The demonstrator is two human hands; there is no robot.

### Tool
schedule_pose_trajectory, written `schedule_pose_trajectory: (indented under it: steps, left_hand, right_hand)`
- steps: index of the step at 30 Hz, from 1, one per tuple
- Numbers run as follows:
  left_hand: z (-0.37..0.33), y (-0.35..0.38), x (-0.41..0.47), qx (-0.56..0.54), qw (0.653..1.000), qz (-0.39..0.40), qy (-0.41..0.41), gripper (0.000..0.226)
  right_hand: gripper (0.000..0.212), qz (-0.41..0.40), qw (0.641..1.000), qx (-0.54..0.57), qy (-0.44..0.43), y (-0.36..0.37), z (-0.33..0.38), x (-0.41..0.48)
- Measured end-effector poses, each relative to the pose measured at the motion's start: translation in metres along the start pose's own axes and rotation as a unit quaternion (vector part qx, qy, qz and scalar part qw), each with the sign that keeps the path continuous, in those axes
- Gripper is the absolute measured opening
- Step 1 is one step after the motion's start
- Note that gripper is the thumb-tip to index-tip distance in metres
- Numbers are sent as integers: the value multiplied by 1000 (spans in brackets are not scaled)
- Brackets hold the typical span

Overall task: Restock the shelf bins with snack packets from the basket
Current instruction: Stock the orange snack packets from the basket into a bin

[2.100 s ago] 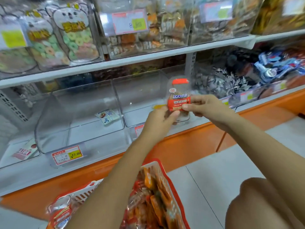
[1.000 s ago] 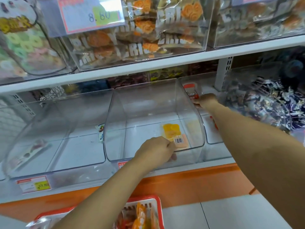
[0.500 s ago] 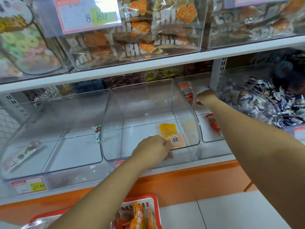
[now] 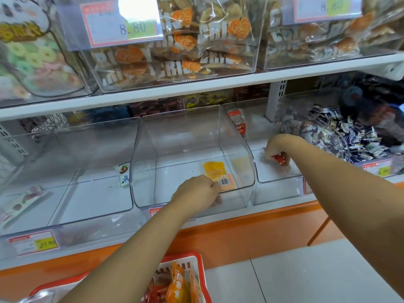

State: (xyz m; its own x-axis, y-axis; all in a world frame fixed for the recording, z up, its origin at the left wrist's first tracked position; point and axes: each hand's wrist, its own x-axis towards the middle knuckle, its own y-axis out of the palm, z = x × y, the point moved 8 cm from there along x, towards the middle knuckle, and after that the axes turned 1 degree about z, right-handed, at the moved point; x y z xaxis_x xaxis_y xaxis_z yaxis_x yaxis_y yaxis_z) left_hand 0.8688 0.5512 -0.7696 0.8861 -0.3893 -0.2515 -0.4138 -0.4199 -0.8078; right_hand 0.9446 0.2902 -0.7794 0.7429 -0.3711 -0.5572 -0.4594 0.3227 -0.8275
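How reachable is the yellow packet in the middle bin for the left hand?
Probably yes. The left hand grips the front lip of the middle bin; the yellow packet lies on the bin floor just past its knuckles. The bin is open on top, nothing covers the packet. It must release the lip first.

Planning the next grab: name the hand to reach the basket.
Probably left: the left hand only grips the middle bin, nearer the basket; the right hand holds a red packet in the next bin.
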Motion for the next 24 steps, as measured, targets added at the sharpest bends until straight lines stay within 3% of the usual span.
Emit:
schedule_pose_trajectory:
  steps: [3,7,10,16,19,22,24]
  left_hand:
    - [-1,0,-1,-1,1000,3,1,47]
    - [-1,0,0,-4,1000,6,6,48]
    - [0,1,1,-4,1000,6,4,49]
    - [0,0,1,-9,1000,9,7,47]
    - [0,0,1,-5,1000,8,5,48]
    - [0,2,1,-5,1000,10,9,48]
    - [0,1,2,-12,1000,16,7,47]
  right_hand:
    - [17,-13,991,132,-27,-6,-7,-1]
    - [8,-108,966,234,-8,-27,-24,-9]
    - [6,-102,939,329,-12,-28,-31,-4]
    - [40,-78,901,426,-31,-28,-25,-7]
    - [43,-52,843,533,-61,-29,-17,-8]
    - [19,-38,763,635,-118,-34,-3,-7]
    - [9,-53,758,635,-136,-37,9,-3]
